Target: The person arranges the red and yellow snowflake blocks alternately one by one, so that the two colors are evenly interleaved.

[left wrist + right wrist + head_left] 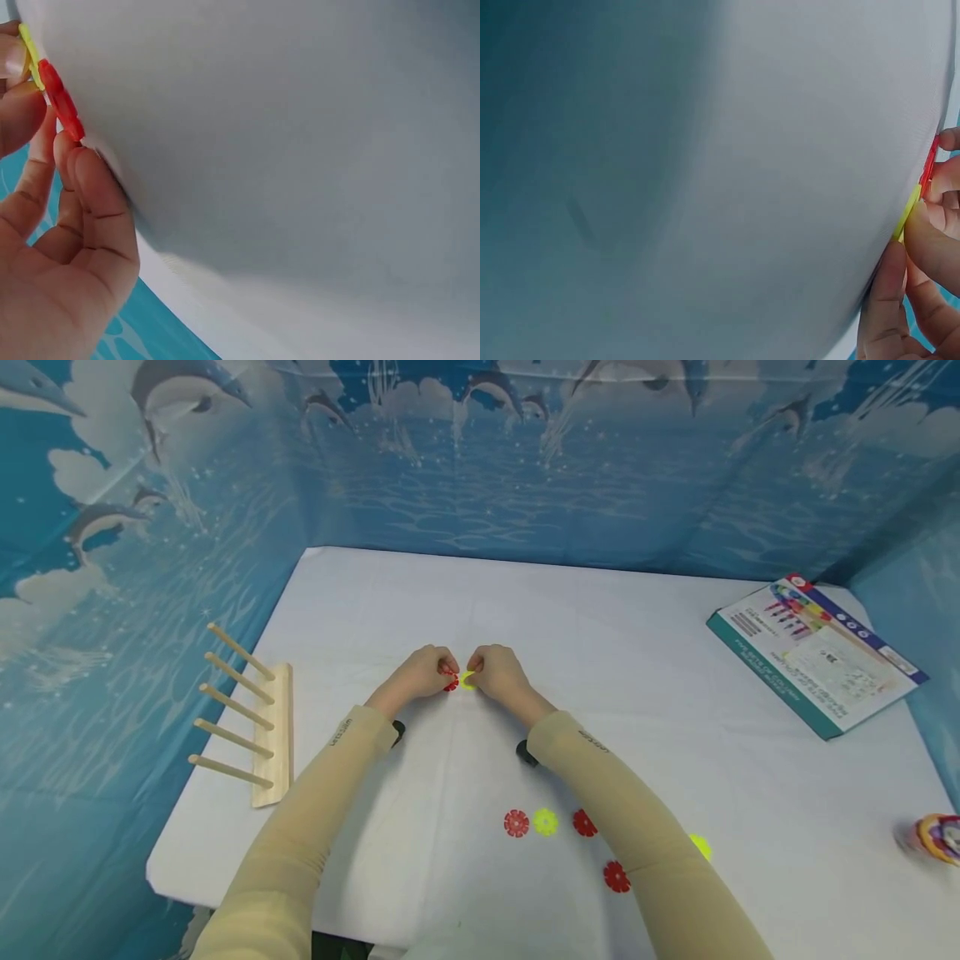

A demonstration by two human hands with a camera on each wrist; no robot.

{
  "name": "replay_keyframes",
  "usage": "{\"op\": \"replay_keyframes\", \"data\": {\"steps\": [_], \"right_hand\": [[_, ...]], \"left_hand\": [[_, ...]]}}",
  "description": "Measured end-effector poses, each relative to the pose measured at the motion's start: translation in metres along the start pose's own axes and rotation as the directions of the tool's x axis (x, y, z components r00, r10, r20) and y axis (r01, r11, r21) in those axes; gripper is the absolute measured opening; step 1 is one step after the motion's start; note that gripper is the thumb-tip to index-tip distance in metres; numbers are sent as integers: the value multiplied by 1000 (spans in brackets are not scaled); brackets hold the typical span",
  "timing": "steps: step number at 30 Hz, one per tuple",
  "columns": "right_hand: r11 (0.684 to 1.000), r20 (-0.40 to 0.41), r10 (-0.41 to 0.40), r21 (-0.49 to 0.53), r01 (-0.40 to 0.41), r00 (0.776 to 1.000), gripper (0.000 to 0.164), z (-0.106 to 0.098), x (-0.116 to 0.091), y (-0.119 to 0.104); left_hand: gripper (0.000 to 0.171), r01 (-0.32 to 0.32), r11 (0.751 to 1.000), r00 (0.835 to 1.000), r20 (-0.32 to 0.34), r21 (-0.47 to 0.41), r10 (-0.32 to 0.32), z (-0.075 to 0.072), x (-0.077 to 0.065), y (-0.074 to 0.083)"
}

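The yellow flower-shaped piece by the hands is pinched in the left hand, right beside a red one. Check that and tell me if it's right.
Wrong hand: the head view shows the yellow piece pinched in the right hand, right beside a red piece.

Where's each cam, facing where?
On head: faces forward, down over white cloth-covered table; beige sleeves, left grip, right grip show.
On left wrist: faces mostly table; red flower-shaped plastic piece, left grip, right fingers at left edge.
On right wrist: faces mostly table; yellow flower-shaped plastic piece, right grip, left fingers at right edge.
Both wrist views share both pieces.
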State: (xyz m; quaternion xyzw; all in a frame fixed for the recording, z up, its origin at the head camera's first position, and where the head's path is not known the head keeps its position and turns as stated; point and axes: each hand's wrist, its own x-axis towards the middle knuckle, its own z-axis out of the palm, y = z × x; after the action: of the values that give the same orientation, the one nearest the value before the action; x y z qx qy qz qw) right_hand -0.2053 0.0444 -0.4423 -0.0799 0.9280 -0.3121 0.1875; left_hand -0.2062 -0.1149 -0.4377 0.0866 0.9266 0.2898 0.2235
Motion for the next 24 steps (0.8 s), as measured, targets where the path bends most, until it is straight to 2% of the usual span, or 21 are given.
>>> {"op": "replay_keyframes", "data": {"steps": [9,17,24], "right_hand": [[1000,-25,-13,0,13,1000,21,-2,-3,1],[998,-16,6,65,-5,1000,34,-8,-6,3],[993,43,-20,114,15,999,27,-22,-27,17]], "left_hand": [[22,-50,999,998,36,-12,51,1,7,4],[23,10,999,999,50,-45,-8,2,9,9],[23,29,998,999,42,-60,-26,3,9,9]]}}
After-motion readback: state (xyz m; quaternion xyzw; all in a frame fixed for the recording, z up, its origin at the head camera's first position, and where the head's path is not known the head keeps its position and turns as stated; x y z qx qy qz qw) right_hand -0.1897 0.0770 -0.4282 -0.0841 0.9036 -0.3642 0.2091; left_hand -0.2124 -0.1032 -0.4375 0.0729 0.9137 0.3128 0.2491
